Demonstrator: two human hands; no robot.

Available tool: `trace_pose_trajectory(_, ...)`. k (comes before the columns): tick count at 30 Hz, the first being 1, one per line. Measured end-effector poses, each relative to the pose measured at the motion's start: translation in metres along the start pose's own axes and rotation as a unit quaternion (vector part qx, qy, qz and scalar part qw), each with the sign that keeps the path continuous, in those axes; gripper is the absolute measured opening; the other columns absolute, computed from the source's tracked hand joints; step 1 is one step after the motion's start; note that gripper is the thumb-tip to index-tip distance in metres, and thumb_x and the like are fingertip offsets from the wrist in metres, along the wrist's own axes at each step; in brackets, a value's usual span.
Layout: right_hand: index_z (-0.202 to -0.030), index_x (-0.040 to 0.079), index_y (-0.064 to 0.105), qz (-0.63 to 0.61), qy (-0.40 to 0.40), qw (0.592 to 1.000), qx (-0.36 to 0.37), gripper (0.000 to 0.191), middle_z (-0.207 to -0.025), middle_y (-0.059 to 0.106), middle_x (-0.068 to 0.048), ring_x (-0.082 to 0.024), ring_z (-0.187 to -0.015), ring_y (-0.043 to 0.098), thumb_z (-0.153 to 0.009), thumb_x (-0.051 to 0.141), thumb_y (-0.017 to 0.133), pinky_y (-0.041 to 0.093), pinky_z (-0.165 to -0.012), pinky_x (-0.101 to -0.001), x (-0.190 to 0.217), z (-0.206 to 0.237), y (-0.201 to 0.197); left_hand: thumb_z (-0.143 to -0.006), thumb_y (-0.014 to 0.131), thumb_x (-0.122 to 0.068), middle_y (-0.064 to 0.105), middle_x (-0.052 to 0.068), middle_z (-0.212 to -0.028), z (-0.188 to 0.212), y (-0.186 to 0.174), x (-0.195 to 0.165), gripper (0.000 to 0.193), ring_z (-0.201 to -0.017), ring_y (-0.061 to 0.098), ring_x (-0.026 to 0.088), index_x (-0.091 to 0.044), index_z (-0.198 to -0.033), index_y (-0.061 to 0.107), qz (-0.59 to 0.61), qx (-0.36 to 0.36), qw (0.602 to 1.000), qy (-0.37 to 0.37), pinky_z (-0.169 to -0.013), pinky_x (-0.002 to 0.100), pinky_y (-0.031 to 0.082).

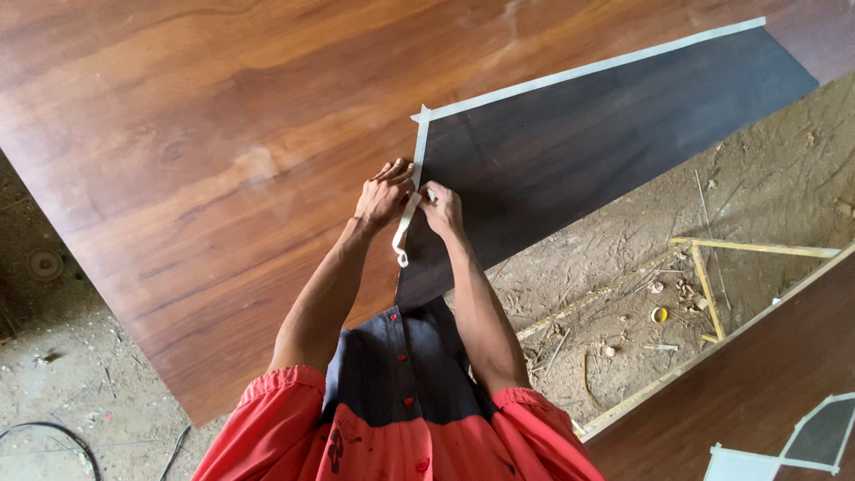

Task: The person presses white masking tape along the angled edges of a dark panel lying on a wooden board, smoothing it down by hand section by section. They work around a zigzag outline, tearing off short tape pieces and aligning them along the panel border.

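Observation:
A large reddish-brown laminate board [205, 151] lies flat, with a dark brown laminate piece [588, 142] set on its right part. White masking tape [588, 68] runs along the dark piece's far edge and down its left edge [419, 147]. My left hand [384, 196] presses on the tape line at the dark piece's left edge. My right hand [443, 209] sits close beside it on the dark piece. Both hands pinch a loose strip of tape [405, 233] that hangs down between them.
Dusty ground [712, 232] with wood strips [757, 247] and small scraps lies to the right. Another brown board [757, 392] with taped pieces [824, 436] fills the lower right corner. A black cable [53, 432] lies on the ground at the lower left.

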State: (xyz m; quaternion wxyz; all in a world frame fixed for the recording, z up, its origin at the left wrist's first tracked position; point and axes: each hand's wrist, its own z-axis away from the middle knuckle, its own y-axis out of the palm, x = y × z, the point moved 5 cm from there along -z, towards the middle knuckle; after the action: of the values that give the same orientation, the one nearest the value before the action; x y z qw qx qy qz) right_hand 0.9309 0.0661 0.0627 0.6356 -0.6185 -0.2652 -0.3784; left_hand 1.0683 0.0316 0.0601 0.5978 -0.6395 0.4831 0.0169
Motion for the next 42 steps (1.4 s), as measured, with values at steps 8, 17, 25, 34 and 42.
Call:
trace_pose_trajectory(8,-0.096,0.002,0.067,0.042,-0.079,0.996,0.023,0.033,-0.094,0.068,-0.014,-0.035,-0.087,0.068,-0.073,0.013,0.087,0.053,-0.073,-0.0419,-0.009,0.005,-0.001,-0.088,0.073,-0.015,0.065,0.010,-0.140,0.011,0.016,0.015,0.051,-0.136,0.058,0.029,-0.006,-0.137,0.062,-0.067,-0.041,0.996,0.053,-0.114,0.044,0.050)
trace_pose_trajectory(17,-0.086,0.012,0.067,0.134,-0.128,0.983,-0.011,0.023,-0.088,0.065,-0.006,-0.033,-0.088,0.062,-0.070,0.008,0.082,0.052,-0.074,-0.0437,0.001,-0.035,-0.007,-0.095,0.067,-0.020,0.076,0.006,-0.107,0.008,0.018,0.029,0.022,-0.093,0.075,0.030,-0.016,-0.117,0.068,0.024,-0.053,0.989,-0.136,-0.070,0.042,0.057)
trace_pose_trajectory(25,-0.088,0.007,0.069,0.029,-0.096,0.993,-0.060,0.011,-0.085,0.068,-0.010,-0.029,-0.081,0.067,-0.081,0.004,0.077,0.051,-0.069,-0.0384,-0.004,-0.057,-0.007,-0.074,0.075,-0.020,0.060,0.017,-0.141,0.002,0.013,0.034,0.060,-0.134,0.053,0.032,-0.006,-0.130,0.060,0.064,-0.046,0.994,-0.077,-0.109,0.044,0.044)
trace_pose_trajectory(34,-0.095,0.002,0.072,-0.104,0.050,0.991,-0.073,0.005,-0.072,0.066,-0.005,-0.010,-0.062,0.060,-0.095,0.006,0.069,0.048,-0.057,-0.0280,-0.032,-0.066,-0.003,-0.090,0.076,-0.028,0.061,0.009,-0.146,-0.027,0.023,0.042,0.036,-0.143,0.049,0.026,-0.013,-0.123,0.074,0.000,-0.054,0.996,-0.077,-0.121,0.042,0.035)
trace_pose_trajectory(42,-0.099,0.000,0.072,-0.123,-0.048,0.989,-0.065,0.006,-0.085,0.070,-0.006,-0.013,-0.070,0.065,-0.096,0.003,0.068,0.052,-0.063,-0.0297,-0.037,-0.057,-0.007,-0.092,0.074,-0.024,0.072,0.008,-0.129,-0.041,0.024,0.043,0.025,-0.130,0.062,0.024,-0.007,-0.110,0.075,0.021,-0.081,0.996,-0.036,-0.118,0.040,0.043)
